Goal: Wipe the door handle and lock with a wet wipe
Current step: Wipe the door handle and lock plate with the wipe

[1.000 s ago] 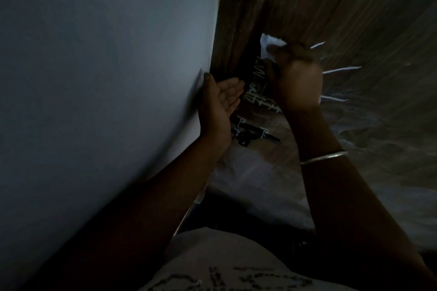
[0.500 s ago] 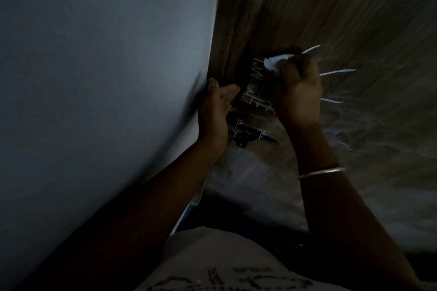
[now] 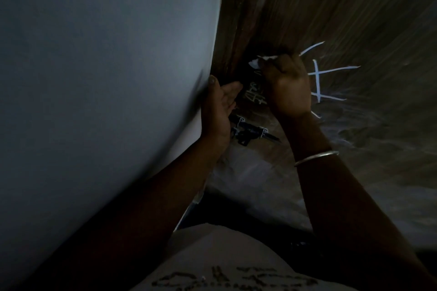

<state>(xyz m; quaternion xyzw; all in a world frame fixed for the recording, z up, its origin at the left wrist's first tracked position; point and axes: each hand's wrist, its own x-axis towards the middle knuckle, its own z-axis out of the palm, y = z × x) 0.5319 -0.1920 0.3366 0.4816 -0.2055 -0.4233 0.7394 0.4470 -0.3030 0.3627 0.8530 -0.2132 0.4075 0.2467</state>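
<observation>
The scene is very dark. My right hand (image 3: 287,87) is closed around a white wet wipe (image 3: 256,61) and presses it against the brown wooden door (image 3: 354,19) near its left edge; whatever fitting lies under the hand is hidden. My left hand (image 3: 218,106) rests flat with its thumb on the edge of the pale wall (image 3: 106,66), fingers reaching into the gap by the door frame. Below the hands a dark metal slide bolt (image 3: 250,131) is fixed to the door.
White chalk lines (image 3: 318,80) and scribbles mark the door beside my right hand. The brown door frame (image 3: 238,19) runs up between wall and door. A metal bangle (image 3: 315,157) sits on my right wrist. My light shirt fills the bottom.
My right hand with the wipe has slid down and slightly left along the door's edge. My left hand's fingers have curled closer to the frame.
</observation>
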